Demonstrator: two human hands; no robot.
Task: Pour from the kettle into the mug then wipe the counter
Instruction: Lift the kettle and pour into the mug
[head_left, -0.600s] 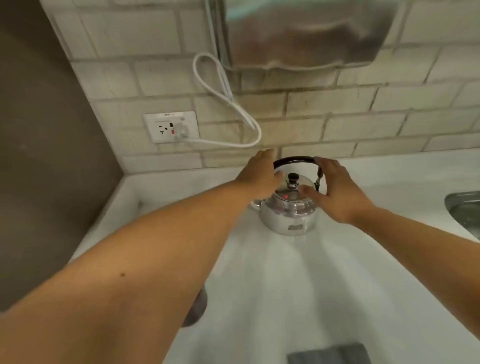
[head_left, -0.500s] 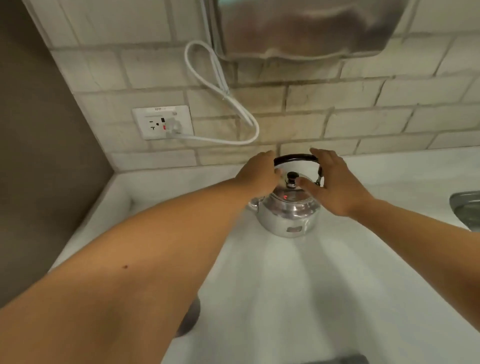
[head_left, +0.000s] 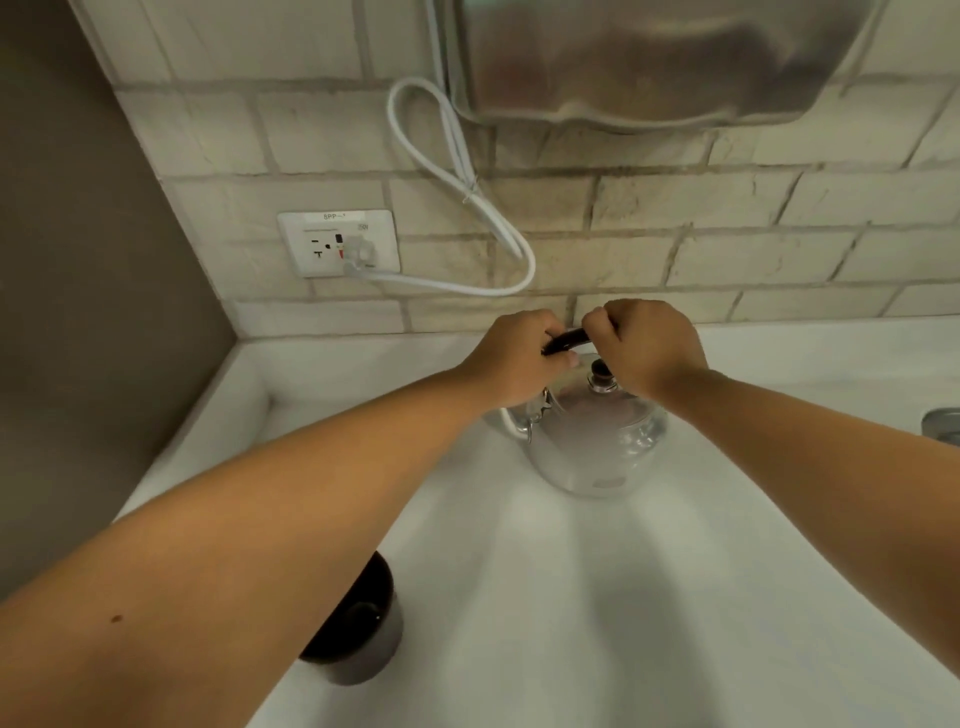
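Observation:
A shiny steel kettle (head_left: 592, 441) with a black knob on its lid stands on the white counter (head_left: 597, 597) near the brick wall. Its black arched handle (head_left: 571, 340) is gripped by both hands: my left hand (head_left: 519, 358) closes on the handle's left part, my right hand (head_left: 649, 348) on its right part. The spout points left, under my left wrist. A dark mug (head_left: 358, 629) stands near the counter's front left, half hidden behind my left forearm.
A white wall socket (head_left: 337, 241) with a plugged white cable (head_left: 467, 208) sits on the brick wall behind. A metal appliance (head_left: 649, 57) hangs above the kettle. A brown side wall bounds the left. A metal sink edge (head_left: 943, 423) shows at the right.
Both hands were spread around the kettle's lid and handle; now they have closed on the handle. The view has come closer, and the mug shows more.

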